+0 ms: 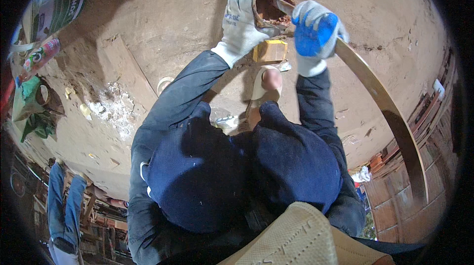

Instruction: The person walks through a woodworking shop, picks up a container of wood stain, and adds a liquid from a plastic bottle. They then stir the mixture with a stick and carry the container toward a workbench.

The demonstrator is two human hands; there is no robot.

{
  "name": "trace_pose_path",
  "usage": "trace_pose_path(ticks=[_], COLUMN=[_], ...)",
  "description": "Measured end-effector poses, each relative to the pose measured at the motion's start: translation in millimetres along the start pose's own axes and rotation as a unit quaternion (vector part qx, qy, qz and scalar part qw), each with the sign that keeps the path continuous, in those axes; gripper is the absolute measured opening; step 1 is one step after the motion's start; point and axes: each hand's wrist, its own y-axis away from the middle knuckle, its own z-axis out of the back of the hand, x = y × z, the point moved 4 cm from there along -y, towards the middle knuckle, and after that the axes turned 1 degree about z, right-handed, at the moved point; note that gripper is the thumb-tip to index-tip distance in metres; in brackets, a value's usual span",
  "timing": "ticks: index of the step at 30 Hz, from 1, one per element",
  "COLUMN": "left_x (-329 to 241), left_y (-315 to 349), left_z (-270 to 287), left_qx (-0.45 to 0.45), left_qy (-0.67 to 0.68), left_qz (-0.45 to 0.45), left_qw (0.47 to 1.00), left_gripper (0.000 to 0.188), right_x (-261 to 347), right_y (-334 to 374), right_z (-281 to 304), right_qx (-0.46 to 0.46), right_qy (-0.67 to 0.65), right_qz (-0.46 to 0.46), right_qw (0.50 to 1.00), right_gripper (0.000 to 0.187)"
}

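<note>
My left hand (239, 30), in a white and blue work glove, grips a hollow, round brown piece (258, 12) with a rough rim, its opening facing up. Crumbly reddish bits show inside it. My right hand (317, 33), gloved in the same way, is closed around a long, thin wooden strip (380, 94). One end of the strip reaches into the opening; the other runs past my right side in a curve made by the lens. Just below the hollow piece, a small yellow-edged block (270, 51) rests on the ground.
Bare earth ground (163, 8) surrounds me. To the left lie a board (129, 67), a pink bottle (43, 57), a printed sack (59, 5) and white debris (116, 107). Another person's legs (64, 201) show at lower left. Stacked brown slabs (402, 205) stand at lower right.
</note>
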Motion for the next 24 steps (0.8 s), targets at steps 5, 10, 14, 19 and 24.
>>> trace_pose_path(ticks=[5, 10, 14, 19, 24], left_x=[2, -1, 5, 18, 18], left_y=[0, 10, 0, -2, -21], left_z=[2, 2, 2, 10, 22], left_qx=[0.047, 0.049, 0.118, 0.135, 0.202], left_qy=[0.074, 0.064, 0.081, 0.086, -0.016], left_qz=[0.027, -0.042, -0.071, -0.091, -0.182], left_qw=[0.996, 0.996, 0.987, 0.983, 0.962], left_gripper=[0.107, 0.099, 0.092, 0.089, 0.092], right_x=[-1, 7, -2, 20, -16], right_y=[31, 9, 37, 25, 39], right_z=[3, 17, 19, 23, 9], right_qx=[-0.066, -0.039, -0.074, 0.042, 0.032], right_qy=[0.000, -0.078, 0.036, -0.116, -0.081], right_qz=[0.009, -0.025, -0.027, -0.098, -0.139], right_qw=[0.998, 0.996, 0.996, 0.987, 0.986], right_gripper=[0.043, 0.043, 0.044, 0.043, 0.045])
